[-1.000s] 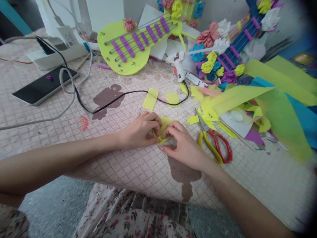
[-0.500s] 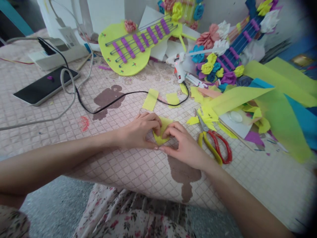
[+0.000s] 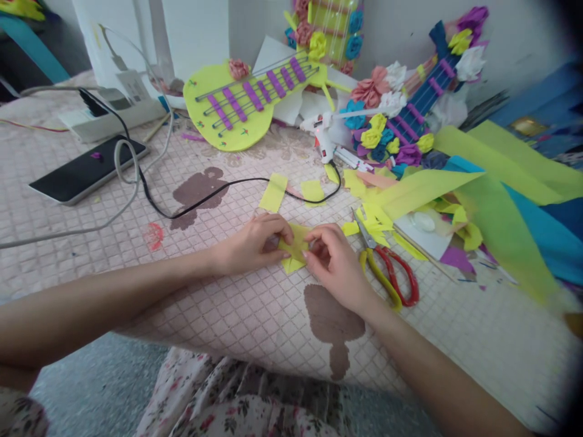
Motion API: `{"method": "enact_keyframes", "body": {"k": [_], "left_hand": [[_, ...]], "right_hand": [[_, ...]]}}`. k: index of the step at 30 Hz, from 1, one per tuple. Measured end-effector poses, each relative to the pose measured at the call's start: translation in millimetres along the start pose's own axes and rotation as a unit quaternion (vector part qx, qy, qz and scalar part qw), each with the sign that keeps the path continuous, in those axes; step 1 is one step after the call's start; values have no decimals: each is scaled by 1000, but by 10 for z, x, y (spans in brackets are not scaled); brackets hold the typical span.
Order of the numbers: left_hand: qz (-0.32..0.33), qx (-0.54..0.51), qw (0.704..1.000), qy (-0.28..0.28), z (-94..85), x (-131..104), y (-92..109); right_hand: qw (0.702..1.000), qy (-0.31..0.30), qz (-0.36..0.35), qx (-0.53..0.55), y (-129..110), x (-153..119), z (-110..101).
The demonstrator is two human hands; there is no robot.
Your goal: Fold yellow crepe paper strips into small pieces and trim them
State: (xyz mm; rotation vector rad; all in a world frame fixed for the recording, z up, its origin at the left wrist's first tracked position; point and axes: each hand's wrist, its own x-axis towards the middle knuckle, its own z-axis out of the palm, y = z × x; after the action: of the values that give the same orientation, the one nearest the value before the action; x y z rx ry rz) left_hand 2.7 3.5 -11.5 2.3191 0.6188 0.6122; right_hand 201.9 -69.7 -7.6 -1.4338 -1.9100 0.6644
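Near the front edge of the cloth-covered table, a small piece of yellow paper (image 3: 296, 243) is pinched between both hands. My left hand (image 3: 257, 243) grips its left side between thumb and fingers, and my right hand (image 3: 334, 261) grips its right side. A pointed corner shows below the fingertips. Two yellow rectangles (image 3: 274, 192) (image 3: 312, 191) lie just beyond, by the black cable. Scissors (image 3: 387, 270) with red and yellow handles rest right of my right hand, their blades by yellow scraps (image 3: 376, 220).
A white glue gun (image 3: 324, 138) stands beyond the hands, its black cable crossing the table (image 3: 255, 315). Behind are a yellow paper guitar (image 3: 232, 115) and a blue flowered one (image 3: 414, 115). A phone (image 3: 84, 171) and power strip (image 3: 113, 115) are left; crepe sheets (image 3: 510, 224) lie right.
The fingers have shifted on the yellow paper, and its upper part now spreads between them with a point below. The view has moved slightly, so the background sits lower.
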Motion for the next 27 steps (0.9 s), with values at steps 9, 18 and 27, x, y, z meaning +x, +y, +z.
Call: {"method": "enact_keyframes", "body": {"k": [9,18,27], "left_hand": [[-34,-6,999,32,5,-21,-3],[-47,-33,998,35,-30,-9,-40],[-54,-30,996,61,-17,-11,-34]], "right_hand": [[999,33,15,-37,11,58,52],[996,48,20,-71,86,146,95],[997,36,31,-55,121,149,90]]}}
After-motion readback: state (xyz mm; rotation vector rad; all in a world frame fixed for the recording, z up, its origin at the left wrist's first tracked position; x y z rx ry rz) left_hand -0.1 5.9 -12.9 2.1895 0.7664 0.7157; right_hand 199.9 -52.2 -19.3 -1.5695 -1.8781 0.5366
